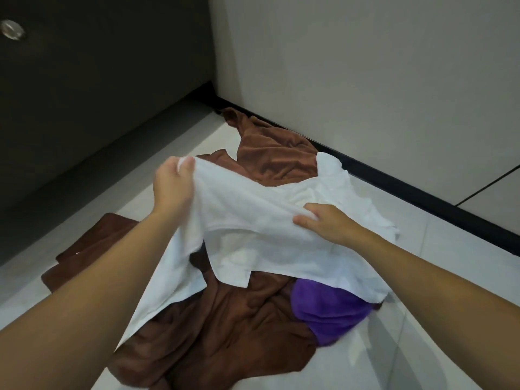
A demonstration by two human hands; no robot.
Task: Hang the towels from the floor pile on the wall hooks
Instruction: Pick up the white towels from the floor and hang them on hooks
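I have the left hand at 10 o'clock from the pile, fingers clamped together on one corner of the white towel, so the cloth lifts and opens. The right hand, at 3 o'clock, curls its fingers into a fold, I think to find the other edge. The towel hangs over the brown towels and the purple towel at 5 o'clock. No hooks are in view.
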